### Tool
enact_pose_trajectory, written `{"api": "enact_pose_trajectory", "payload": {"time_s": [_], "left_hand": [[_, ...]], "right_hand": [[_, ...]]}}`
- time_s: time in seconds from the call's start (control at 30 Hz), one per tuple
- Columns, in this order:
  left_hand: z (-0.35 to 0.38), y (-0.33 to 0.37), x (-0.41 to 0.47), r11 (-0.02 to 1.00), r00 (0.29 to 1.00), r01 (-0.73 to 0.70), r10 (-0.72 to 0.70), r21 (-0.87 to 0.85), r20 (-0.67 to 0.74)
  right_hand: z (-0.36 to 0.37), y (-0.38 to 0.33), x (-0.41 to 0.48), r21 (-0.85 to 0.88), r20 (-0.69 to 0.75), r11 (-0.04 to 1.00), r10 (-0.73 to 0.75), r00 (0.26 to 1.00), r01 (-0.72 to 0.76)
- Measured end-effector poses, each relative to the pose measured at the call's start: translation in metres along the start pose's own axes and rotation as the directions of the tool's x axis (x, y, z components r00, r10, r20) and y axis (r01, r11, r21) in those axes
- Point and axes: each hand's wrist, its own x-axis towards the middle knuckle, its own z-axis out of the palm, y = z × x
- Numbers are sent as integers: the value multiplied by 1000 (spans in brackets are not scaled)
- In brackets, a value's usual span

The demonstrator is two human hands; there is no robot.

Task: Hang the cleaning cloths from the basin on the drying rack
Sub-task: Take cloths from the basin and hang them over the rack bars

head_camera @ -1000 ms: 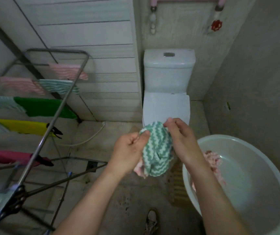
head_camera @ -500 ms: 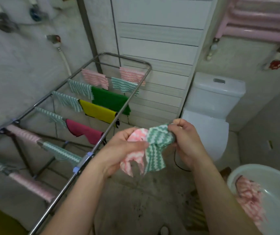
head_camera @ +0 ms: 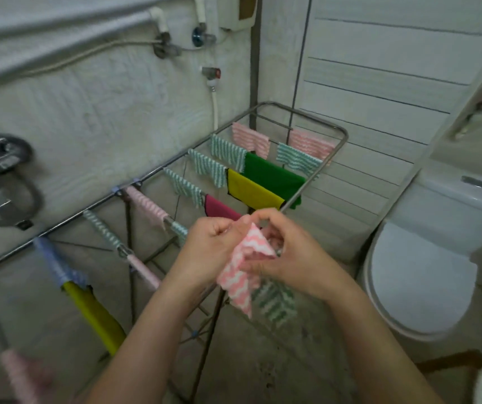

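Left forearm: bare, it reached up from the bottom edge of my view toward the centre, wrist roughly straight.
Left hand [head_camera: 213,249]: back toward my camera, fingers curled, tips pinching the top edge of the pink-and-white cloth [head_camera: 241,277].
Right forearm: bare, angled in from the lower right, so the two arms made a narrow V.
Right hand [head_camera: 290,255]: forefinger arched toward the left fingertips, other fingers curled, thumb pressed on the same cloth; a green-and-white cloth [head_camera: 274,304] hung from under the palm.
Spacing: fingertips close together. I could not tell whether they touched.
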Motion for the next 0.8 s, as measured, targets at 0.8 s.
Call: {"api": "enact_pose_trajectory", "payload": {"time_s": [0.8], "left_hand": [[-185,-23,-137,976,718,214,-139,26,-682]], "right_hand": [[95,-62,112,123,586,981,-192,788,148]]}}
